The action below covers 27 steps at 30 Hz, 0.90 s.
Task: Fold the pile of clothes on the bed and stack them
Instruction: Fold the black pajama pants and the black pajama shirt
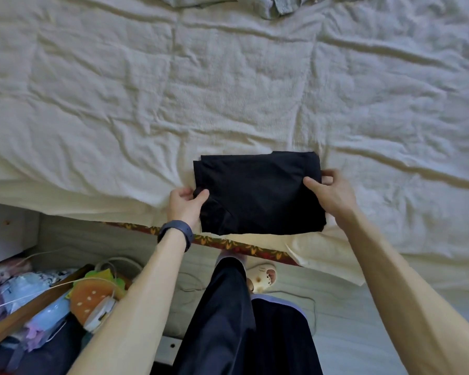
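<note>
While at the bed [228,90], holding folded black garment [257,193] over its edge. Pinched either side in closed grip of left hand [186,205], right hand [331,193].

Grey clothes [268,5] cut off by top edge.

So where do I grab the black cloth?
Grip the folded black cloth at its left and right edges, a hand from each side, thumb on top, as the left hand and right hand do. It's flat and floppy; one grip would likely unfold it.
</note>
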{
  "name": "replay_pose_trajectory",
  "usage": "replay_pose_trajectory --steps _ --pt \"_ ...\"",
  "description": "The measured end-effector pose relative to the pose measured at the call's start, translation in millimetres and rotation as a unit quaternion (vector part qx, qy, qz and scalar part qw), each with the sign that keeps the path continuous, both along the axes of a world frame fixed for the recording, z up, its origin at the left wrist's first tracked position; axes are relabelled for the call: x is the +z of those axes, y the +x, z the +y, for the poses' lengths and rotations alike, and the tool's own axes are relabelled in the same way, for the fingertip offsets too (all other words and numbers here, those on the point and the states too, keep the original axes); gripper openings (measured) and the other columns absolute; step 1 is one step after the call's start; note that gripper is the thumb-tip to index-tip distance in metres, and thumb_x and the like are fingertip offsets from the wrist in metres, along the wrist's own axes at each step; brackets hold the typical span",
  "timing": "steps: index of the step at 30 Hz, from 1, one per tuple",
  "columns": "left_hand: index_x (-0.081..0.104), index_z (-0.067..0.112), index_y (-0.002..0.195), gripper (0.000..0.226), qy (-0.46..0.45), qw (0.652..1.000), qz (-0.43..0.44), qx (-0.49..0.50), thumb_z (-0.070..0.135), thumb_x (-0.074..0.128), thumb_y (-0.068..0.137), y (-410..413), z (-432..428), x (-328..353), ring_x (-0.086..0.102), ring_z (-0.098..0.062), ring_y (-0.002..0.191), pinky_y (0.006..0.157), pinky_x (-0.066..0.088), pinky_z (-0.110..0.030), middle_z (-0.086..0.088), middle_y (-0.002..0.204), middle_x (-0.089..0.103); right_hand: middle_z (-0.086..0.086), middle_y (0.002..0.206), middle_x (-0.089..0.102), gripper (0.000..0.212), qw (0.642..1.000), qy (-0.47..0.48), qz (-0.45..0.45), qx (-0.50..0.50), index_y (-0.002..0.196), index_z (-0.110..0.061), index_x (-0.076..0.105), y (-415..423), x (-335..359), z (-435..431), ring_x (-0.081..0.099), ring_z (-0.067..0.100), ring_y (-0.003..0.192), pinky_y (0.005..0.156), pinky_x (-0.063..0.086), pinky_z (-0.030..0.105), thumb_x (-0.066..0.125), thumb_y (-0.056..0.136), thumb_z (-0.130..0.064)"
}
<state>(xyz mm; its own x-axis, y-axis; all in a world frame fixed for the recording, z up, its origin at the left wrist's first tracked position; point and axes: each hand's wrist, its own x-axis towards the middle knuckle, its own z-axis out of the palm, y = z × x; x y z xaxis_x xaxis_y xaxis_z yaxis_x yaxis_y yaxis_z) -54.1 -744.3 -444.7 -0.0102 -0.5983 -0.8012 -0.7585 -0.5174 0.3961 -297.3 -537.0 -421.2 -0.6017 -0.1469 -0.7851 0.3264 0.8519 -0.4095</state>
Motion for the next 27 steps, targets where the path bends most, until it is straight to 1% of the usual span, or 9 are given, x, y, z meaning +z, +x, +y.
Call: replay_pose_trajectory --steps 1,3,5,8,12,16,19,21,27 --pt "0.057 0.016 0.119 0.045 0.026 1.0 0.007 0.012 0.034 0.08 0.083 2 -4 -3 0.066 -0.024 0.105 0.089 0.057 -0.044 0.0 0.115 0.066 -0.013 0.102 0.062 0.039 0.999 -0.01 -0.036 -0.006 0.118 -0.027 0.051 -6 0 1 0.065 0.024 0.105 0.077 0.055 0.037 0.072 0.089 -0.043" --pt "0.061 0.016 0.115 0.041 0.055 0.998 0.025 0.017 0.03 0.082 0.082 6 -10 -8 0.069 -0.024 0.1 0.09 0.058 -0.047 -0.005 0.117 0.069 -0.002 0.11 0.065 0.042 0.996 -0.027 -0.088 -0.005 0.121 -0.025 0.052 -15 0 2 0.067 0.024 0.102 0.076 0.057 0.039 0.076 0.089 -0.038" --pt "0.067 0.02 0.107 0.031 0.107 0.992 0.065 0.02 0.03 0.082 0.082 9 -15 -11 0.071 -0.022 0.1 0.086 0.06 -0.043 -0.003 0.109 0.075 0.004 0.117 0.068 0.044 0.99 -0.048 -0.129 -0.006 0.126 -0.022 0.054 -19 -2 4 0.068 0.025 0.102 0.077 0.058 0.042 0.077 0.09 -0.033" --pt "0.071 0.025 0.102 0.022 0.154 0.982 0.11 0.001 0.029 0.081 0.083 8 -19 -9 0.072 -0.017 0.1 0.079 0.058 -0.029 0.003 0.101 0.078 0.006 0.126 0.066 0.045 0.979 -0.088 -0.18 -0.031 0.132 -0.02 0.055 -23 -3 8 0.067 0.028 0.11 0.094 0.057 0.05 0.075 0.092 -0.024" --pt "0.069 0.026 0.102 0.016 0.125 0.982 0.138 -0.014 0.024 0.077 0.088 7 -21 -6 0.071 -0.016 0.1 0.09 0.057 -0.036 0.001 0.106 0.075 0.002 0.129 0.067 0.053 0.968 -0.122 -0.218 -0.038 0.145 -0.028 0.05 -21 -1 13 0.068 0.023 0.111 0.078 0.059 0.037 0.069 0.096 -0.019" --pt "0.063 0.025 0.118 0.033 0.143 0.975 0.167 -0.002 0.018 0.076 0.088 2 -25 5 0.071 -0.019 0.101 0.078 0.061 -0.04 0.003 0.117 0.071 -0.003 0.122 0.071 0.047 0.97 -0.133 -0.197 -0.056 0.14 -0.034 0.055 -16 4 17 0.073 0.019 0.103 0.064 0.059 0.029 0.067 0.098 -0.016" --pt "0.058 0.021 0.134 0.047 0.155 0.971 0.18 -0.004 0.013 0.072 0.091 -12 -29 18 0.068 -0.022 0.106 0.074 0.06 -0.04 0.002 0.124 0.068 -0.006 0.121 0.072 0.047 0.969 -0.151 -0.182 -0.078 0.138 -0.038 0.054 -11 13 22 0.074 0.013 0.098 0.064 0.061 0.033 0.064 0.1 -0.014" --pt "0.059 0.026 0.133 0.045 0.148 0.97 0.191 -0.011 0.011 0.07 0.092 -27 -30 27 0.067 -0.022 0.107 0.077 0.058 -0.042 0.002 0.123 0.068 -0.009 0.12 0.072 0.05 0.967 -0.165 -0.17 -0.093 0.141 -0.042 0.051 -9 24 26 0.074 0.013 0.098 0.066 0.06 0.037 0.062 0.101 -0.014" --pt "0.059 0.034 0.13 0.046 0.145 0.963 0.199 -0.113 0.018 0.074 0.09 -83 -8 70 0.069 -0.023 0.104 0.082 0.059 -0.046 0.003 0.115 0.072 -0.009 0.11 0.076 0.044 0.962 -0.189 -0.095 -0.17 0.136 -0.039 0.053 -21 88 81 0.075 0.011 0.093 0.067 0.061 0.037 0.061 0.101 -0.014"
